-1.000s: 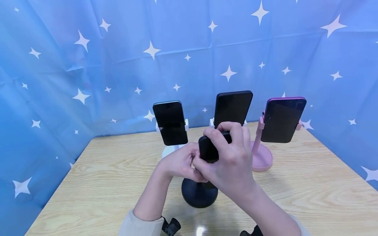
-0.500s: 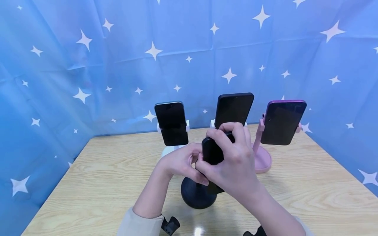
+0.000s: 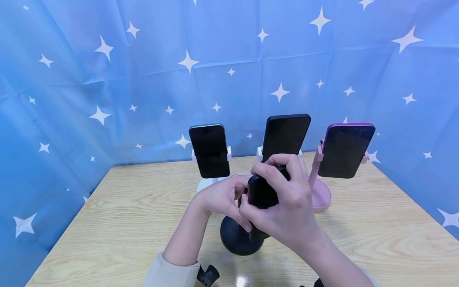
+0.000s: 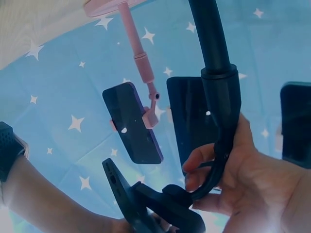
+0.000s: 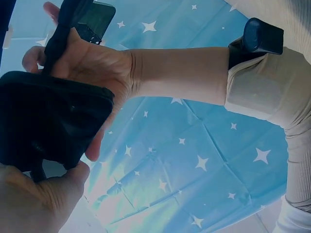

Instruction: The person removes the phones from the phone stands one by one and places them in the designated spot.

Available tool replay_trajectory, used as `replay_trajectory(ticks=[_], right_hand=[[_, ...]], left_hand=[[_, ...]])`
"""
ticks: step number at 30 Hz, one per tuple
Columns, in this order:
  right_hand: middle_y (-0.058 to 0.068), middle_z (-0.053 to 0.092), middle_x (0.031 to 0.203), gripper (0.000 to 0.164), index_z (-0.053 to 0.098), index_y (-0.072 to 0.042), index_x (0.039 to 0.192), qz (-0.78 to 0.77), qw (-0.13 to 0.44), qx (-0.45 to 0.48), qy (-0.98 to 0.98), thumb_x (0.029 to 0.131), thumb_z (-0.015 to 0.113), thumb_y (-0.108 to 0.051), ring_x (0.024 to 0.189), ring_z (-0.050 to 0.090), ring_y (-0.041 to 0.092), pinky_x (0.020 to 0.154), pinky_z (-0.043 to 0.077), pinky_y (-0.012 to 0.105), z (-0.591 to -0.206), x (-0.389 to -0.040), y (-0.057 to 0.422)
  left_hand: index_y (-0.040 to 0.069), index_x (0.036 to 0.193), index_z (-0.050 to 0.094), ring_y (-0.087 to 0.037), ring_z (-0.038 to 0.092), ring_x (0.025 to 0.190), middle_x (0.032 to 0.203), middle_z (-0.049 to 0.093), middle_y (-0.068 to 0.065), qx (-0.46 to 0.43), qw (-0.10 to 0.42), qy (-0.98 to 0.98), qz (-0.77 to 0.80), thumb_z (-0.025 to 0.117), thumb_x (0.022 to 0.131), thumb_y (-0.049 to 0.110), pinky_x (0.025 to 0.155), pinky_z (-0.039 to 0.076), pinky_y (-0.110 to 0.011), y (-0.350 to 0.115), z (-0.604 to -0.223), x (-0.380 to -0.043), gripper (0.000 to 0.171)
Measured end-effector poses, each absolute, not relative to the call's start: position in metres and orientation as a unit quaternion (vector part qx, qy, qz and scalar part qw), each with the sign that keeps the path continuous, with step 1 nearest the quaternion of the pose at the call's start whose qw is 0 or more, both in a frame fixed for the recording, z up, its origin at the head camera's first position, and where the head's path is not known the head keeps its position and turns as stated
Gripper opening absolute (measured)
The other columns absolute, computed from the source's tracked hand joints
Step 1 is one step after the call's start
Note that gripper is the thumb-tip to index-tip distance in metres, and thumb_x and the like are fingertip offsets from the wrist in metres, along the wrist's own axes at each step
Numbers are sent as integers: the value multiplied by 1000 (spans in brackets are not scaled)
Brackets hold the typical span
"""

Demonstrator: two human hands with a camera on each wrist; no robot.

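Note:
A black phone stand has its round base (image 3: 238, 239) on the table near the middle of the head view. Around its neck (image 4: 221, 102) curl the fingers of my left hand (image 3: 222, 199), seen from close by in the left wrist view. My right hand (image 3: 290, 199) grips a black phone (image 3: 262, 193) and its fingers bend over the top edge. The phone lies against the stand's clamp (image 4: 170, 208); whether the clamp's jaws hold it is hidden by my hands. In the right wrist view the phone (image 5: 53, 121) looks like a dark slab.
Behind my hands stand three more phones on holders: a blue-edged phone (image 3: 209, 151) on the left, a black-framed phone (image 3: 287, 135) in the middle, and a purple-edged phone (image 3: 346, 150) on a pink stand (image 3: 320, 195). A blue star-patterned curtain (image 3: 161, 79) borders the wooden table (image 3: 125, 223).
My right hand and the phone have moved slightly right and nearer to me, and the phone has tilted a little. The left hand keeps its grip on the stand.

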State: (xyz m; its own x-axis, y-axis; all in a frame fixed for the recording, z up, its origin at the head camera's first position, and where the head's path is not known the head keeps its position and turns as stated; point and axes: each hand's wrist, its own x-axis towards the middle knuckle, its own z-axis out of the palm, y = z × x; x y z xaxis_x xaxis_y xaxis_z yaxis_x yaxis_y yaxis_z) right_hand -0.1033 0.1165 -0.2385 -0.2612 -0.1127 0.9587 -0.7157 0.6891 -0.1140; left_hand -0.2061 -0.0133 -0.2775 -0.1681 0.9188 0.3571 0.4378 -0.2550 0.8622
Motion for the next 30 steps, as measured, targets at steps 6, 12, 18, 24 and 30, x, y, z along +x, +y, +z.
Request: replay_trajectory(ticks=[6, 12, 18, 24, 30], right_hand=[[10, 53, 99, 46, 68, -15, 92, 297, 540, 310, -724, 51, 84, -27, 97, 50, 27, 103, -4, 60, -294, -144, 152], [9, 54, 101, 71, 69, -14, 96, 338, 524, 338, -704, 30, 90, -29, 97, 52, 28, 103, -9, 60, -329, -172, 178], [10, 53, 90, 44, 64, -2, 93, 405, 481, 367, -685, 50, 74, -8, 87, 51, 22, 105, 2, 55, -252, -113, 139], [16, 53, 100, 62, 64, -1, 100, 440, 466, 387, -663, 42, 83, -9, 91, 53, 28, 92, 40, 40, -299, -139, 163], [23, 52, 103, 71, 64, 1, 100, 452, 460, 377, -665, 34, 87, -8, 93, 52, 33, 86, 45, 39, -327, -146, 187]], left_hand=[[-8, 106, 51, -17, 54, 89, 95, 55, -25, 629, 221, 538, 517, 73, 59, -14, 78, 49, -37, -10, -281, -207, 53], [-8, 119, 50, -18, 43, 119, 124, 49, -22, 622, 154, 571, 513, 67, 70, 0, 97, 40, -36, -11, -285, -204, 53], [-8, 120, 49, -23, 41, 119, 124, 49, -21, 602, 111, 587, 529, 58, 72, 3, 101, 36, -37, -12, -287, -196, 50], [-4, 122, 47, -26, 41, 115, 121, 45, -18, 583, 30, 609, 538, 58, 80, 5, 96, 40, -35, -12, -293, -183, 44], [7, 128, 47, -21, 43, 113, 119, 46, -11, 525, -61, 662, 531, 63, 82, 10, 90, 44, -32, -7, -299, -168, 48]])
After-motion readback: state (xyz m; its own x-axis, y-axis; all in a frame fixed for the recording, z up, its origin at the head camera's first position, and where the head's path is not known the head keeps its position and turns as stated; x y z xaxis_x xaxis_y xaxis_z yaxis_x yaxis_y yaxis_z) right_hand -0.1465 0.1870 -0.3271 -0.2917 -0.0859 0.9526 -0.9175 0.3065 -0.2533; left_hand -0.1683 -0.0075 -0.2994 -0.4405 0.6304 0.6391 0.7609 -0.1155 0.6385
